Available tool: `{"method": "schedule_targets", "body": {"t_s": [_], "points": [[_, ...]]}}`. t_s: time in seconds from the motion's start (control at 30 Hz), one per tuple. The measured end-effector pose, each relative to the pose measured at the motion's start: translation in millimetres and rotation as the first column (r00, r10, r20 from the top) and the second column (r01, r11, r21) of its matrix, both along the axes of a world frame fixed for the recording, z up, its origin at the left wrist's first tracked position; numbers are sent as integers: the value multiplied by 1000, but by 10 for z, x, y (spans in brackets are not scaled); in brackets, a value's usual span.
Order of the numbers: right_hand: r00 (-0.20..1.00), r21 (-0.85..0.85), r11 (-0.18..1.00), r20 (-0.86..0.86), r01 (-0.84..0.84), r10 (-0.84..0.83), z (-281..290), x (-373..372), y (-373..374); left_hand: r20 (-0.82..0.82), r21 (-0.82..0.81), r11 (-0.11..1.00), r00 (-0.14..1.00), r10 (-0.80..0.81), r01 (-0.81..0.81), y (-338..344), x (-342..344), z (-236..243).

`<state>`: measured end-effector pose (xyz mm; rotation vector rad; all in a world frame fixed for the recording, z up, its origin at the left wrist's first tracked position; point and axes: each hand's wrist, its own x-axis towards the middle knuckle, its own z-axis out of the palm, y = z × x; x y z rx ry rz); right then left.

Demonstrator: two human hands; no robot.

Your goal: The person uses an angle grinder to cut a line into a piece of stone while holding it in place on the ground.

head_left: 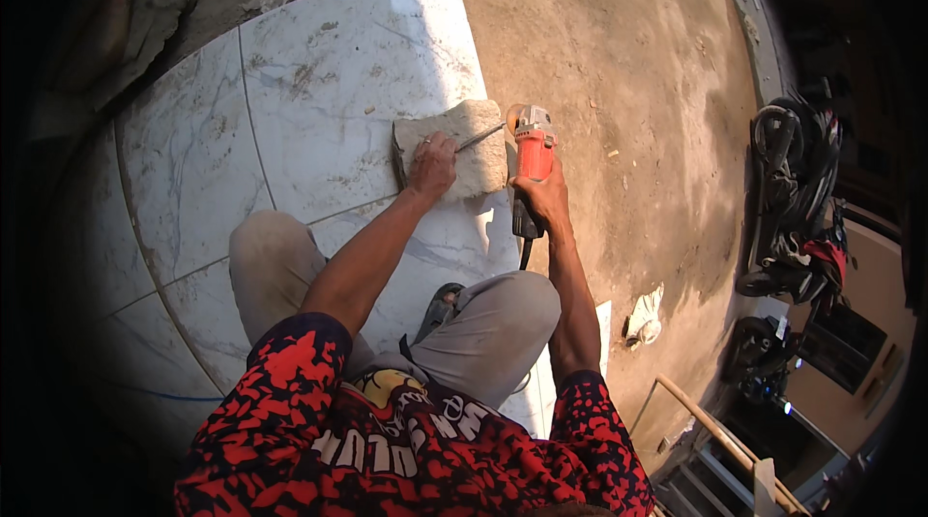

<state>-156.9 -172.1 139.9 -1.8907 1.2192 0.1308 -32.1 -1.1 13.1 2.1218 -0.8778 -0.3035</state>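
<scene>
My right hand [547, 196] is wrapped round the red body of an angle grinder [535, 157], whose disc [514, 118] faces left. In the fingers of my left hand [433, 167] is a thin metal rod [480, 137], slanting up to the right. The rod's far end is at the disc; whether they touch is too small to tell. Beneath the rod and my left hand lies a rough, pale block [483, 169] like stone or concrete, on white marbled tiles [338, 63]. The grinder's black cord [526, 254] runs back toward my knee.
Bare brown ground [628, 130] borders the tiles on the right. A crumpled white bag [645, 317] lies there. Farther right are a motorcycle [793, 188] and a wooden pole [710, 420]. Rubble lines the far left edge. My bent knees flank my left forearm.
</scene>
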Motion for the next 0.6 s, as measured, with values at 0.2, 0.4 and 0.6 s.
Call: {"method": "schedule_targets", "body": {"t_s": [0.2,0.4,0.6], "points": [[997,-38,997,35,-62,63,-9,-21,43,1,-21,1000,1000,17,-17,11,-2,-15],[997,-5,998,47,-56,56,-27,-29,37,9,-9,1000,1000,8,-8,14,3,-23],[1000,7,1000,-3,-19,19,-31,-9,-19,10,-24,1000,1000,10,-10,4,-2,-12]]}}
